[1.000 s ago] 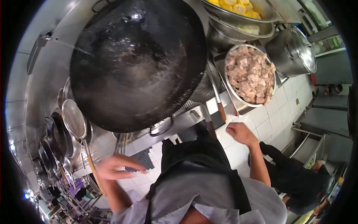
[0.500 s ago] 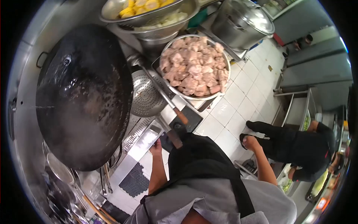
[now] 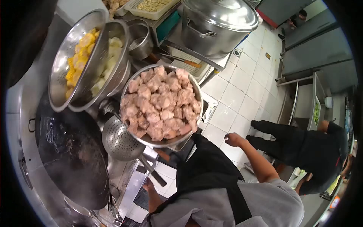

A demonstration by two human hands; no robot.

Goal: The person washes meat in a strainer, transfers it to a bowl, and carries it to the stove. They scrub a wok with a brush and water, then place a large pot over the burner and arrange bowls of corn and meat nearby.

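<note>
My left hand [image 3: 149, 185] is low beside the metal counter edge [image 3: 132, 189], left of my black apron [image 3: 208, 162]; its fingers are small and partly hidden. My right hand [image 3: 235, 139] is over the tiled floor, fingers curled; whether anything is inside cannot be seen. Between the hands and the wok stands a round metal bowl heaped with pale meat chunks [image 3: 162, 102]. A perforated strainer [image 3: 123, 140] lies beside the bowl, its handle pointing toward my left hand. The large black wok [image 3: 72, 151] is at the left, with haze over its lower part.
Tilted metal colanders hold yellow corn pieces [image 3: 81, 56] and pale vegetable pieces [image 3: 107, 72] at upper left. A lidded steel pot [image 3: 219, 30] stands at the top. A person in black [image 3: 310, 151] bends over a counter at the right; another person [image 3: 298, 19] is far back.
The view has shifted, so the meat bowl and colanders appear lower and farther left, larger. My right hand has moved forward and left in view; my left hand appears lower.
</note>
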